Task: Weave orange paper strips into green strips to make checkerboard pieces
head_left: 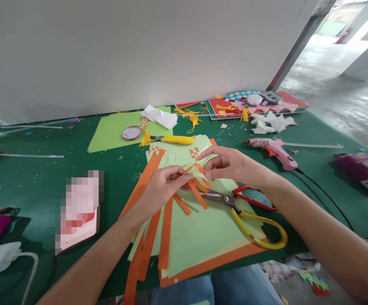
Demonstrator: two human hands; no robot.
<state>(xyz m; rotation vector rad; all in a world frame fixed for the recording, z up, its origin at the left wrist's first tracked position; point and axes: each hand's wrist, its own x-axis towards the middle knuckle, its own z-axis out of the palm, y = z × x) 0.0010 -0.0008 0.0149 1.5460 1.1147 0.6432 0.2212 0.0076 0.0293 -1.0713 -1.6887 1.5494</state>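
A small weave of orange and pale green paper strips [199, 194] is between my hands, over a stack of light green paper. My left hand [163, 188] pinches its left side between thumb and fingers. On the other side, my right hand [225, 164] has curled fingers and thumb at a looped strip, with the index finger reaching over the top. Scissors [225, 199] with one red and one yellow handle lie on the green paper [199, 250], just below my right hand. Long orange strips [164, 237] fan out beneath my left forearm.
Behind the stack lie a yellow utility knife [179, 140], a round tin [131, 133] and crumpled tissue [160, 116]. A pink glue gun [274, 150] with a black cord rests right. A phone [78, 216] is left. Red card sheets [217, 110] and yellow tassels [194, 122] sit against the wall.
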